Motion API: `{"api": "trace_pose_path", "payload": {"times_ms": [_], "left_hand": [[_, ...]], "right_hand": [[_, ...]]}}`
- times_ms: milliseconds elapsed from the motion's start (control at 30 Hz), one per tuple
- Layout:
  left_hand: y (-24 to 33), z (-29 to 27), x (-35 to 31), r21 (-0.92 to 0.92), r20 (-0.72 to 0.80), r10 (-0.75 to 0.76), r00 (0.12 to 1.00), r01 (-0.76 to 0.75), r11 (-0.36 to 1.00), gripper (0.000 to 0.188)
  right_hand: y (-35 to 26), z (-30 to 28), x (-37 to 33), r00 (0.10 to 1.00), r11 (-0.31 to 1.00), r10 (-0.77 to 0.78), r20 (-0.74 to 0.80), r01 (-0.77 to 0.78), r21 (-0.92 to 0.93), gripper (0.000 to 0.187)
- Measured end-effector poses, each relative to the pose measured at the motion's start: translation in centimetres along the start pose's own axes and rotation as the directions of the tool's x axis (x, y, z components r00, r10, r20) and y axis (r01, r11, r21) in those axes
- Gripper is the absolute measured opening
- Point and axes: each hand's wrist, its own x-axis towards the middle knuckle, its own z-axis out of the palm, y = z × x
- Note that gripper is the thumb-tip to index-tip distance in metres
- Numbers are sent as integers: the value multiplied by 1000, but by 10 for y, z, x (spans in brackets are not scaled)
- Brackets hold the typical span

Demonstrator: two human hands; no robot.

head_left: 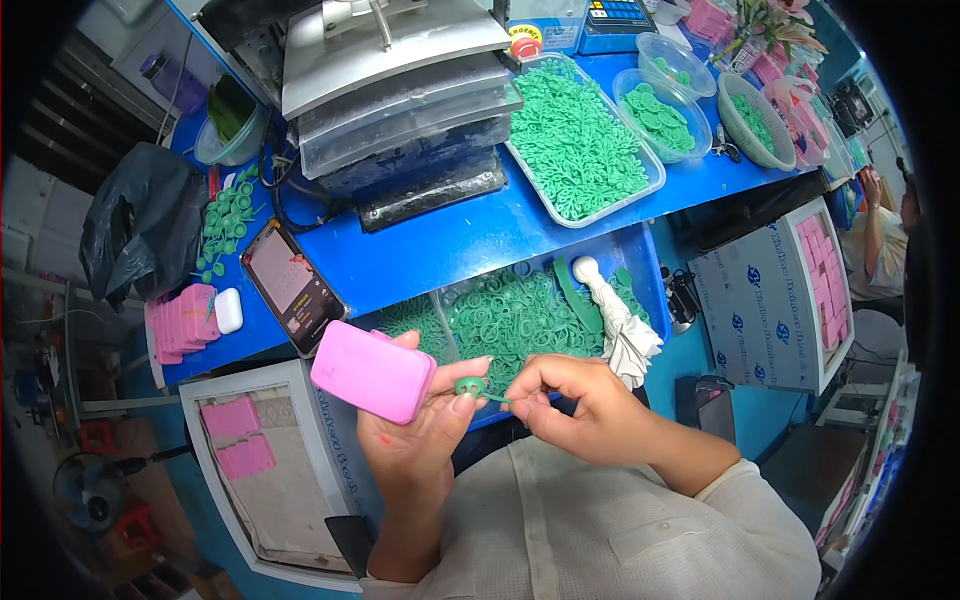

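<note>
My left hand [420, 440] is closed round a pink rubber-like block [365, 372] with rounded corners, lying across its fingers. The same hand pinches a small green ring-shaped piece [469, 385] between thumb and fingertip. A thin green stem runs from that piece to my right hand [580, 408], whose thumb and forefinger are closed on the stem's end. Just beyond both hands lies a heap of green ring-shaped pieces with stems [520, 325] in a pull-out blue tray [655, 275]. A white cloth bundle with a round knob [622, 335] lies at its right side.
A press-like machine [400, 130] stands on the blue bench [420, 265]. To its right are a clear tub [655, 185] of branched green pieces and several bowls. At left lie a phone [290, 285], a white case [229, 310], pink blocks [185, 322] and a black bag [135, 220].
</note>
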Motion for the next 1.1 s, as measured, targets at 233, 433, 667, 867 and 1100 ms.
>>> {"api": "trace_pose_path", "payload": {"times_ms": [233,433,667,867,1100], "left_hand": [[-12,2,0,31,22,57,998,-57,998,69],[-19,7,0,-4,-15,73,997,-73,997,70],[-35,8,-7,344,27,241,970,-235,909,64],[-41,6,-5,261,-82,260,962,-231,937,62],[-51,-4,4,189,-135,230,964,-203,961,61]], "right_hand": [[1,4,1,997,993,76,-11,-74,92,9],[4,6,3,999,998,38,-2,-38,52,6],[18,10,10,922,849,368,120,-386,361,14],[37,11,20,801,403,495,336,-555,728,12],[51,22,12,966,915,-170,-197,80,-396,20]]}}
